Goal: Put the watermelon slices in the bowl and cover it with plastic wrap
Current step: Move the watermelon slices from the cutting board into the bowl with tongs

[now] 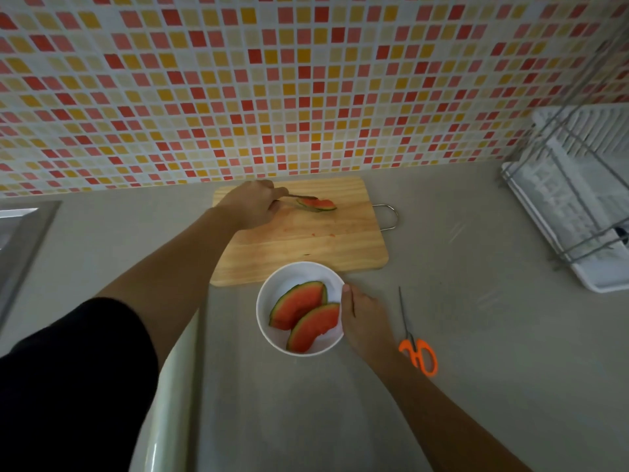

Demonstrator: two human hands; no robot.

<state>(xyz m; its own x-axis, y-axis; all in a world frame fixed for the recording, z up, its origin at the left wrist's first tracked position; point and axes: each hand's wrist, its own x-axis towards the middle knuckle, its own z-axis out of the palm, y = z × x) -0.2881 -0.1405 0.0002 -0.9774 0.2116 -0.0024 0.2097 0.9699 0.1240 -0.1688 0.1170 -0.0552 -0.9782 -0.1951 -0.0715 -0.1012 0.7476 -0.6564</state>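
Observation:
A white bowl (272, 294) stands on the grey counter just in front of the wooden cutting board (306, 247). Two watermelon slices (303, 313) with green rind lie inside it. My right hand (366, 321) holds the bowl's right rim, thumb on the edge. My left hand (257, 204) reaches over the far part of the board and grips metal tongs (301, 197), whose tips close around a third watermelon slice (321, 204) lying on the board. A roll of plastic wrap (170, 396) lies along the counter at my lower left, partly under my left arm.
Orange-handled scissors (417, 349) lie on the counter right of the bowl. A wire dish rack (575, 199) on a white tray stands at the far right. A sink edge (20, 240) shows at the left. A mosaic tiled wall (306, 86) backs the counter.

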